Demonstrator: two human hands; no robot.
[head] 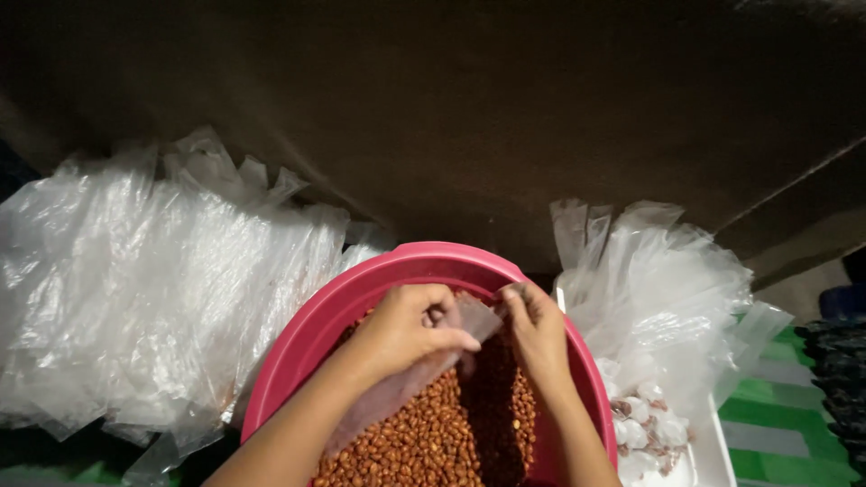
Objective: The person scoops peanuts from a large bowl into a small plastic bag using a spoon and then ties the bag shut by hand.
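Observation:
A pink plastic basin (379,275) holds a heap of brown peanuts (442,437). Over the nuts, my left hand (406,329) and my right hand (538,334) both pinch the top edge of a small clear plastic bag (397,392). The bag hangs down across the nuts under my left wrist. Whether anything is inside the bag cannot be told.
A big pile of clear plastic bags (153,280) lies to the left of the basin. More crumpled clear bags (667,289) sit to the right, above a white tray (713,451) with small knotted packets of nuts (645,424). A green and white striped surface (776,424) lies at far right.

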